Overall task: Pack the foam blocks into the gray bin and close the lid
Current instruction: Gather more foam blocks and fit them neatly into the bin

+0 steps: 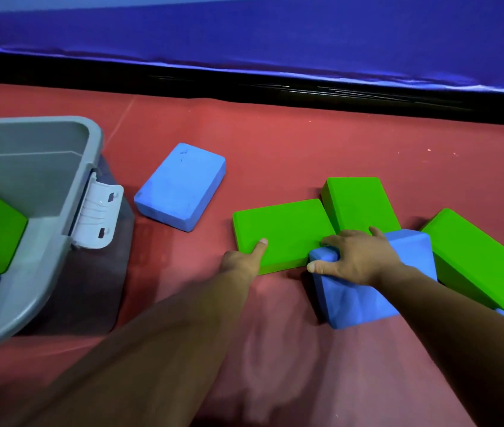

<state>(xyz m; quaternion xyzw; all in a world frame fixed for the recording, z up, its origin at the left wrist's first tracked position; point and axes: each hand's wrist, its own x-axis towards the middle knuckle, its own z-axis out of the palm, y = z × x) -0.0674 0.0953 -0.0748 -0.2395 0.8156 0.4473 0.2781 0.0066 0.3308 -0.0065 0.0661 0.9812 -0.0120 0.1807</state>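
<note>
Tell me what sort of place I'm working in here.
Probably a gym or staged recording space, not a home: a red mat-like floor with no furniture, a blue fabric backdrop along the far edge, and rectangular green and blue foam blocks scattered beside an open gray plastic bin.

Red floor mat (275, 143) covers the ground. Blue fabric backdrop (244, 32) runs along the far edge, black strip (183, 75) beneath it.
</note>
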